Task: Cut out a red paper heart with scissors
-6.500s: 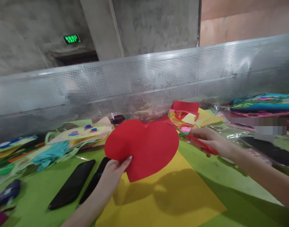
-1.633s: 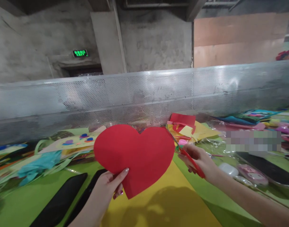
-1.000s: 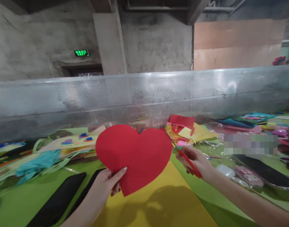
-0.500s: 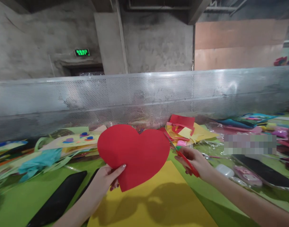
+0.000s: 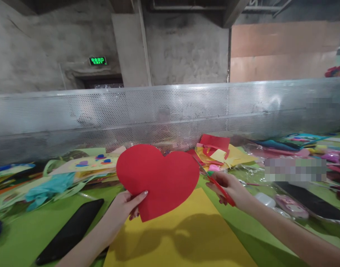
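Observation:
A red paper heart [image 5: 161,178] is held up in front of me, its broad face toward me and its lower tip cut off straight on the left. My left hand [image 5: 131,204] pinches its lower left edge, thumb on the near side. In my right hand [image 5: 228,189] is a pair of scissors [image 5: 222,190] with red handles. Their blades point up and left, close to the heart's right edge; whether they touch it I cannot tell. Below both hands lies a yellow sheet of paper [image 5: 181,244] with the shadows of the heart and hands on it.
Red and yellow paper scraps [image 5: 214,150] are piled behind the scissors. Left stand decorated paper [image 5: 86,165], turquoise crepe paper [image 5: 50,189] and a black flat object [image 5: 72,230]. At right are a white case [image 5: 264,200], a pink case [image 5: 291,205] and a dark phone-like slab [image 5: 311,202]. A perforated metal panel [image 5: 164,111] runs behind.
The heart and both hands keep nearly the same pose. The view has shifted slightly, and the heart sits a little higher. Both grips are unchanged.

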The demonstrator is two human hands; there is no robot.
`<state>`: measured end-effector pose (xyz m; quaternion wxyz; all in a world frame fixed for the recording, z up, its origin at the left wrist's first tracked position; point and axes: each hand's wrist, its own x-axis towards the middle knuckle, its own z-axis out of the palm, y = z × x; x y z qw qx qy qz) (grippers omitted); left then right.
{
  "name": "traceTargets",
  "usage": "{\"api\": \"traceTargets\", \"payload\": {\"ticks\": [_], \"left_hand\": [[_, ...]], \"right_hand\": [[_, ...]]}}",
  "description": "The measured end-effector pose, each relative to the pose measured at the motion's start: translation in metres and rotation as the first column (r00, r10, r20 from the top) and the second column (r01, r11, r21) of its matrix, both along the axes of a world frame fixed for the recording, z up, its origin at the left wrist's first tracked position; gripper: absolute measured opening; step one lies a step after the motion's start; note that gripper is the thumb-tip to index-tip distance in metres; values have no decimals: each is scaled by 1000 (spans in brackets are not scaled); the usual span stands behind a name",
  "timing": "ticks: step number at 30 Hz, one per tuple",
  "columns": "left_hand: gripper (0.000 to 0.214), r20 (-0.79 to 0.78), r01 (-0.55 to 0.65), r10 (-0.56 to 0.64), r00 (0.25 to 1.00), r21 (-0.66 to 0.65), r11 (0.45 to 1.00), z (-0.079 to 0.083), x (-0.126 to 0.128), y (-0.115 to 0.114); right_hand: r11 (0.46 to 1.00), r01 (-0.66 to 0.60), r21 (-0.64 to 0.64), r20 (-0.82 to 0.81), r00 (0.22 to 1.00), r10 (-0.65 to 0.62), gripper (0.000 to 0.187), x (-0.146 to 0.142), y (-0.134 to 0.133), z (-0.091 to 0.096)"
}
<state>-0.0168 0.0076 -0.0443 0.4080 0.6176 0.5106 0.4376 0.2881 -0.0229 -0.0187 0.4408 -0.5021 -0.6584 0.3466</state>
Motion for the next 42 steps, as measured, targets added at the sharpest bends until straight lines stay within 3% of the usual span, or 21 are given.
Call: {"api": "traceTargets", "payload": {"ticks": [10,15,26,34,42], "left_hand": [[48,25,-21,21,999,-21,1000,-1,-1,2],[47,39,-22,23,999,-35,999,-2,-1,3],[46,-11,7,-8,1000,-22,1000,-5,1,0],[45,-25,21,-22,999,-45,999,0,4,-5],[46,-43,46,-47,998,-15,999,-6,0,-1]], "right_hand": [[1000,24,-8,15,1000,-24,32,2,1,1],[999,37,7,-54,998,-36,32,6,2,2],[998,-36,-45,-123,992,30,35,4,2,2],[996,-87,-17,-145,986,84,37,7,4,-1],[995,-94,-18,-139,986,91,37,6,4,-1]]}}
